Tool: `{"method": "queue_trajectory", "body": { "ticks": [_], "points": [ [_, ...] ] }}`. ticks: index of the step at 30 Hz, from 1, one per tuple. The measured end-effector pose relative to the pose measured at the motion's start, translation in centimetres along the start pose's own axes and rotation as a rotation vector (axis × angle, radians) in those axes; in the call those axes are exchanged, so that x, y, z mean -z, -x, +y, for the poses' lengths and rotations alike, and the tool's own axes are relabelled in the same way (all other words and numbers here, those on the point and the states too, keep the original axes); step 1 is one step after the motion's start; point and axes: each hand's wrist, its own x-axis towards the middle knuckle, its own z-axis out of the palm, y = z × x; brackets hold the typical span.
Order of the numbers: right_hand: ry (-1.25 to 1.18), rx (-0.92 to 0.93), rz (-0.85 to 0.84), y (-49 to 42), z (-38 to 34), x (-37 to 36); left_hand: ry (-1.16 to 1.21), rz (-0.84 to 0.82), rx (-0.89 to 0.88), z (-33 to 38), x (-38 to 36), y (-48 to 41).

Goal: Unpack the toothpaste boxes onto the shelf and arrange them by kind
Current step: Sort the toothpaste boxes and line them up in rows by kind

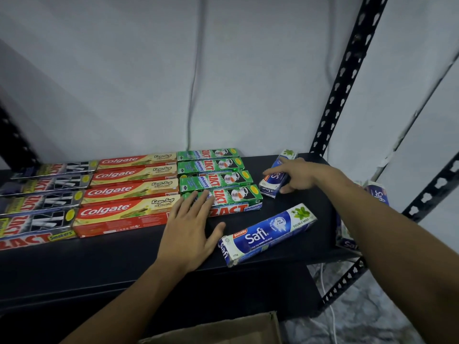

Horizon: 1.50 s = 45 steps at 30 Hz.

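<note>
Toothpaste boxes (129,192) lie flat on the shelf (124,254) in rows by kind: black Zact (44,194), Colgate (124,212), green Zact (223,180). The left hand (191,229) rests open on the nearest green box, probably squaring that row. The right hand (295,176) holds the rear Safi box (275,180) between fingers and thumb, likely to start a fourth row. The front Safi box (268,232) lies askew, not yet lined up.
</note>
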Motion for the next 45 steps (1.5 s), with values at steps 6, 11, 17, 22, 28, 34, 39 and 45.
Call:
{"method": "queue_trajectory", "body": {
  "ticks": [6, 11, 17, 22, 28, 34, 39, 45],
  "points": [
    [-0.043, -0.1, 0.133, -2.9, 0.2, -0.7, 0.006, -0.002, 0.003, -0.1, -0.1, 0.0],
    [-0.089, -0.135, 0.245, -4.8, -0.1, -1.9, 0.034, 0.008, 0.001, -0.2, -0.2, -0.3],
    [-0.168, -0.02, 0.277, -6.4, -0.1, -1.3, 0.024, 0.007, 0.002, -0.3, -0.3, -0.1],
    [-0.17, 0.034, 0.285, -7.7, -0.6, -0.6, 0.034, 0.009, 0.008, -0.2, -0.2, -0.1],
    [-0.257, 0.076, 0.378, -6.9, 1.5, -1.2, 0.023, 0.008, 0.014, -0.3, -0.3, -0.1],
    [-0.217, -0.152, 0.338, -6.5, 5.3, -1.6, 0.026, 0.011, 0.016, -0.2, -0.3, -0.1],
    [-0.309, -0.153, 0.355, -7.7, 5.3, -2.0, 0.033, 0.01, 0.02, -0.1, -0.2, -0.2],
    [-0.313, -0.135, 0.413, -9.8, 4.0, -2.5, 0.035, 0.001, 0.028, -0.2, -0.2, -0.2]
  ]
}}
